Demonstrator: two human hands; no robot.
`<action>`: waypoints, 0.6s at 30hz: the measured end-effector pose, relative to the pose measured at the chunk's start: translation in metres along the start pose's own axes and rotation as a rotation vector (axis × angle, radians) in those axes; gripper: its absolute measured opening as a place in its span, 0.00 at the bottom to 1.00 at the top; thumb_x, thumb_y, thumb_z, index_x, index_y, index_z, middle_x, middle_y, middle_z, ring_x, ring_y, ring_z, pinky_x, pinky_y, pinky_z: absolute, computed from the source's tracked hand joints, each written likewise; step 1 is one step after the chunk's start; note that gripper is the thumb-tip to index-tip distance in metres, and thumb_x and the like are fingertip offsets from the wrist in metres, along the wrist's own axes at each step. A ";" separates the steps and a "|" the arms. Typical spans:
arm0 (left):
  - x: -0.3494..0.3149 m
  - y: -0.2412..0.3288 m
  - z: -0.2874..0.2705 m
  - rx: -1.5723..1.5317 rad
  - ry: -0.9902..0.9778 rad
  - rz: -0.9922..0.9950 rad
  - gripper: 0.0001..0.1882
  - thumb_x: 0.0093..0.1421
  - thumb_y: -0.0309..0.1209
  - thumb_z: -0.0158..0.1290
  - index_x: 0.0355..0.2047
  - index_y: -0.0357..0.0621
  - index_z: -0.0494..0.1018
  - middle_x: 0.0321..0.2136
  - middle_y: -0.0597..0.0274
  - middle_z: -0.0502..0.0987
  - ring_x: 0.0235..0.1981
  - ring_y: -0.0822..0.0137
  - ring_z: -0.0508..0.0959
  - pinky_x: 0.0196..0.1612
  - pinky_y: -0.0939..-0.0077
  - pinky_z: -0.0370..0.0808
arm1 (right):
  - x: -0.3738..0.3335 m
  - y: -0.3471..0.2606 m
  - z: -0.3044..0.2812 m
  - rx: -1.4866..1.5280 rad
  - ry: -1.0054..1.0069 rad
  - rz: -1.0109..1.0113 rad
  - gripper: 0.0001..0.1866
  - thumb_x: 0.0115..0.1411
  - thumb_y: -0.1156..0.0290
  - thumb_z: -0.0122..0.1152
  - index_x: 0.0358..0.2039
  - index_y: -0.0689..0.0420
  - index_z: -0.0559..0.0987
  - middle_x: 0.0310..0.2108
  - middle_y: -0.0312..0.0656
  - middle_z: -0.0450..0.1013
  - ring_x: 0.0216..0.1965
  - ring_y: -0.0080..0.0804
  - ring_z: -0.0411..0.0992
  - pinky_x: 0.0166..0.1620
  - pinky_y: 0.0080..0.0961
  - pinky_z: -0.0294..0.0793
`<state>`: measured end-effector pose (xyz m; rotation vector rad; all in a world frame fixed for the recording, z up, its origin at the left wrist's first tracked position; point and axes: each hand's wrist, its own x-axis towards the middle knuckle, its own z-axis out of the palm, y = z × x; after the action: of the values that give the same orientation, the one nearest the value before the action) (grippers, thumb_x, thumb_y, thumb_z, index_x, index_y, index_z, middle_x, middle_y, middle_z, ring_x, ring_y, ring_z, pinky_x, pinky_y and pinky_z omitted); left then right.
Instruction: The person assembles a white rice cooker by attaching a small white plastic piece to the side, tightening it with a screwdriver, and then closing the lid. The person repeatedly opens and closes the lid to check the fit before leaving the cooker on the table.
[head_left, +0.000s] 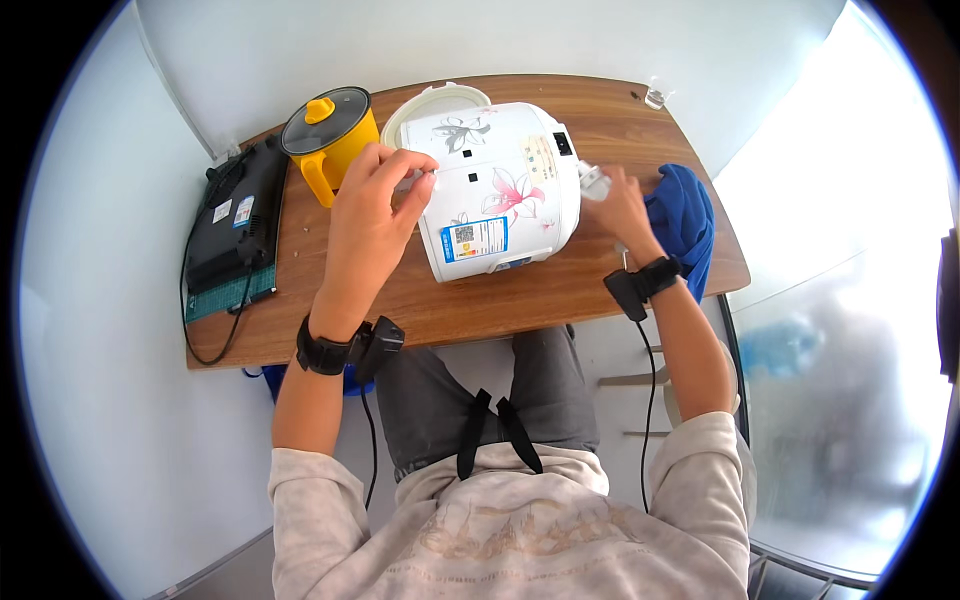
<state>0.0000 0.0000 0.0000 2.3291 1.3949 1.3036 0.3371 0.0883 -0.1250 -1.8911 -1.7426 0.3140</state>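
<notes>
A white rice cooker with a printed grey and pink flower pattern lies on its side on the wooden table, its dark power socket at the right end. Gripping the cooker's left edge, my left hand has thumb and fingers pinched at the rim. By the right end of the cooker, my right hand is closed around a small white plastic piece; the fingers partly cover it, so its kind is unclear. Behind the cooker, a pale round lid-like piece shows in part.
At the left back stands a yellow electric pot with a glass lid. A black appliance with a cord rests on a green mat at the left edge. Blue cloth hangs over the right edge. A small clear cup sits far right.
</notes>
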 end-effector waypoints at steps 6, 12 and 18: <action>0.000 -0.003 0.001 -0.022 0.012 -0.003 0.06 0.64 0.31 0.59 0.39 0.44 0.79 0.33 0.65 0.72 0.32 0.70 0.73 0.33 0.78 0.72 | 0.004 -0.006 0.035 -0.049 -0.019 -0.080 0.36 0.54 0.57 0.71 0.56 0.61 0.65 0.50 0.70 0.64 0.46 0.71 0.73 0.49 0.50 0.77; -0.001 -0.004 0.000 -0.096 0.000 -0.040 0.07 0.64 0.30 0.59 0.41 0.43 0.80 0.35 0.64 0.73 0.34 0.70 0.76 0.36 0.78 0.75 | 0.034 0.031 0.059 -0.164 -0.072 -0.280 0.30 0.58 0.61 0.65 0.56 0.60 0.65 0.51 0.71 0.63 0.46 0.72 0.72 0.50 0.52 0.76; 0.000 -0.007 0.000 -0.126 0.007 -0.063 0.07 0.64 0.30 0.58 0.39 0.40 0.80 0.36 0.63 0.74 0.36 0.70 0.77 0.38 0.78 0.75 | 0.039 0.043 0.055 -0.202 -0.125 -0.504 0.30 0.59 0.64 0.61 0.59 0.60 0.66 0.52 0.62 0.68 0.56 0.66 0.66 0.57 0.50 0.71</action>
<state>-0.0041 0.0040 -0.0034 2.1844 1.3352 1.3417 0.3505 0.1381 -0.1857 -1.5101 -2.3317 0.0653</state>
